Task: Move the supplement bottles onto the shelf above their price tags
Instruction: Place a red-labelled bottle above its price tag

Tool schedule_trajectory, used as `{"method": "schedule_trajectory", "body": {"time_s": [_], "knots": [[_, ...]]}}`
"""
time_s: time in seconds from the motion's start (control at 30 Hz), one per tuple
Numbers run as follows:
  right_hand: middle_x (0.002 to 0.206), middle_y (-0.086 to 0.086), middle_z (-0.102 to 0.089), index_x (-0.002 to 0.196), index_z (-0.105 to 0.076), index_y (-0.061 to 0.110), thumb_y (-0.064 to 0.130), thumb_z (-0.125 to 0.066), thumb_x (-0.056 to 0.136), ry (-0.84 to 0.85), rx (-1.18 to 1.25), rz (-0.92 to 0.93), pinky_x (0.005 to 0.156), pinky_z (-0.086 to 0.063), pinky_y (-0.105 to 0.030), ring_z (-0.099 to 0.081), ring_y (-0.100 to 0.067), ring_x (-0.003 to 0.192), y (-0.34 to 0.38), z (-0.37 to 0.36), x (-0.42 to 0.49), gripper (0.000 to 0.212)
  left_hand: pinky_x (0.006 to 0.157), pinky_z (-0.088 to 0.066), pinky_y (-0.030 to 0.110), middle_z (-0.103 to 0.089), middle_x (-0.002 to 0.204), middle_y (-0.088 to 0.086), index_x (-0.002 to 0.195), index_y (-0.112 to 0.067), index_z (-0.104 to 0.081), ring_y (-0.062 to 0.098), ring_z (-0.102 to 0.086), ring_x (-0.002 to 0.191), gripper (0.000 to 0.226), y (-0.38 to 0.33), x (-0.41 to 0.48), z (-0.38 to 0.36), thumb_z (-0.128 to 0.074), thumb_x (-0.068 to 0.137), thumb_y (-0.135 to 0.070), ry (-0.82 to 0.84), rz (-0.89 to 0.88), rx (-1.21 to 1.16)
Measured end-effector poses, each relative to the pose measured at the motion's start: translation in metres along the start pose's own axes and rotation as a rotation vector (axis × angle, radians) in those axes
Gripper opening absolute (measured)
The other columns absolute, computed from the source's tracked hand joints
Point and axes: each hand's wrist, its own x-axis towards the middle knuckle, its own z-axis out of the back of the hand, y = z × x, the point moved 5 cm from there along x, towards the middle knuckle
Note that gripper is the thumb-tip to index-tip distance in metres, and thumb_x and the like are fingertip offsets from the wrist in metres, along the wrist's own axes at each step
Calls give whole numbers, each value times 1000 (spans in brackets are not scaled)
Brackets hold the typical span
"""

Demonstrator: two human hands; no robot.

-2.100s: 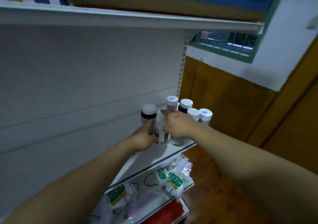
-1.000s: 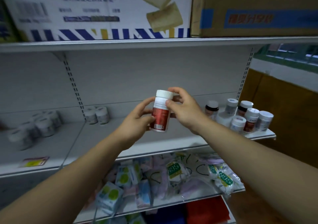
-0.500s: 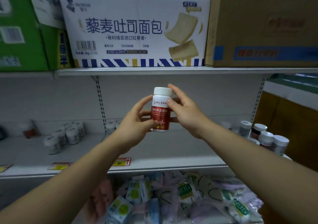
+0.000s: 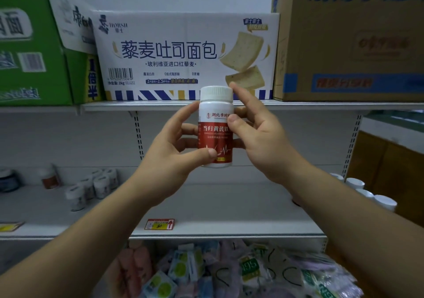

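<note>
We hold the red-and-white supplement bottle [image 4: 214,137] upright. Our left grip [image 4: 167,158] curls round its lower part; our right grip [image 4: 260,142] pinches it near the cap. A price tag [image 4: 160,224] sits on the shelf [image 4: 229,208] below both.

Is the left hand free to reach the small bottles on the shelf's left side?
Probably not yet: the left hand and right hand both hold the red-label bottle. Otherwise nothing blocks the small bottles.
</note>
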Motion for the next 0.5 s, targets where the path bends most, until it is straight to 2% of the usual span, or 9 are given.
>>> {"method": "schedule_trajectory", "body": {"time_s": [0.1,0.2,0.4,0.5], "knots": [[103,7,-57,124,-39,49,16,-48,96,18,9,8,84,-56,-33,-60,-13,101,1,0,-1,44,85,-56,40,-57,107,11,122,-50,-44,21,-65,97,76,1,0,-1,-73,61,-15,2,4,18],[102,6,-55,126,-38,49,16,-48,96,35,20,-7,86,-56,-34,-60,-15,101,-7,-3,2,45,86,-55,40,-59,103,5,125,-50,-43,19,-66,96,81,8,-2,4,-76,57,-24,0,40,68],[106,2,-52,123,-38,51,17,-48,96,144,89,-71,84,-56,-32,-59,-18,105,-39,-45,10,45,82,-57,40,-58,106,2,113,-59,-43,16,-67,93,70,25,-19,37,-71,63,-20,-81,157,183],[112,-3,-52,121,-39,53,17,-49,96,174,103,-83,86,-56,-35,-58,-19,108,-49,-80,13,45,79,-57,36,-57,108,4,116,-57,-41,18,-66,96,71,30,-33,68,-74,69,-15,-118,193,213]]}}
